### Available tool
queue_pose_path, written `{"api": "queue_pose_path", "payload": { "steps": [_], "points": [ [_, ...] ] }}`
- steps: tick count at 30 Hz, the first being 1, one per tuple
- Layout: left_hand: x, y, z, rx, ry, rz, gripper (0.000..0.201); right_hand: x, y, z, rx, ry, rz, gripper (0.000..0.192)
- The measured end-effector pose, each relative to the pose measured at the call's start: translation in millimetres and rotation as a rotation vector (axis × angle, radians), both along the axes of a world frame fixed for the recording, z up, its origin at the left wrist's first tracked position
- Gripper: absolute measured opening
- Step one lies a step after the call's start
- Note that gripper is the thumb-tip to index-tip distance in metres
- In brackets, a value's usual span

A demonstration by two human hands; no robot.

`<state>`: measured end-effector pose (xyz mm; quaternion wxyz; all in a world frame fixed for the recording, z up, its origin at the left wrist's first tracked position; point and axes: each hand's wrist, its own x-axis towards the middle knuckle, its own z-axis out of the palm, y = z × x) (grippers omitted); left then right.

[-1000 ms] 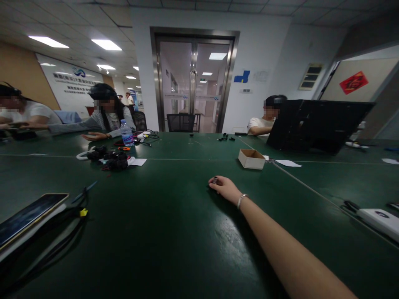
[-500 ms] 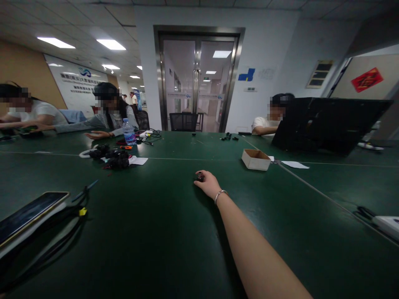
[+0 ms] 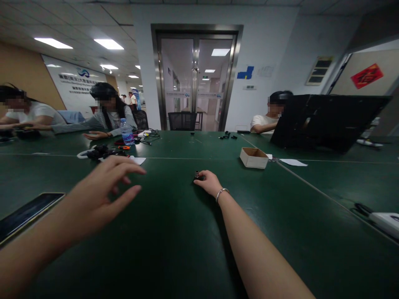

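We pinch the small dark cylindrical part (image 3: 197,174), standing mid-table on the green table (image 3: 174,232), lightly with our right hand (image 3: 209,182) fingertips; left hand (image 3: 99,193) hovers open, empty, and should brace it.

A smooth, slightly glossy green desk (image 3: 174,232) is seen; beyond it, a matt cardboard box (image 3: 254,158), a shiny metal bracelet (image 3: 222,192), brushed-metal door frames (image 3: 195,29).

Dark green table (image 3: 174,249) spans view; small open cardboard box (image 3: 253,157) right of centre; black open laptop (image 3: 324,122) beyond it; black phone (image 3: 28,209) at left edge; clear plastic water bottle (image 3: 126,132) and black cable tangle (image 3: 101,152) far left; three seated people, steel glass doors (image 3: 195,79) behind
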<state>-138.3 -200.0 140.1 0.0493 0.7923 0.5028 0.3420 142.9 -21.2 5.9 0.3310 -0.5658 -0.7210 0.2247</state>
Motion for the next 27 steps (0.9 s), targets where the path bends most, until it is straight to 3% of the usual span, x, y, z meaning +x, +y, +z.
{"api": "queue_pose_path", "payload": {
  "steps": [2,4,7,10,16,20,27],
  "points": [
    [34,38,-5.5,-0.088,0.063,-0.096,0.029,-1,0,-1.1,0.027,0.002,0.005,0.021],
    [67,81,-21.4,-0.169,0.043,-0.164,0.025,-2,1,-2.4,0.058,0.012,0.013,0.018],
    [105,136,-55.0,-0.188,-0.054,-0.156,0.029,-3,2,-4.3,0.074,0.088,0.033,0.014],
    [127,166,-83.6,-0.218,-0.215,-0.095,0.035,-4,4,-6.4,0.062,0.167,0.036,0.015],
    [128,183,-123.4,-0.246,-0.507,-0.196,0.016,-5,5,-5.6,0.038,0.187,0.041,0.014],
    [113,194,-143.7,-0.294,-0.629,-0.138,0.021,-5,2,-1.4,-0.02,0.26,0.055,0.013],
    [111,194,-143.2,-0.38,-0.606,-0.252,0.027,-4,8,-1.9,-0.175,0.569,0.122,0.016]
  ]
}}
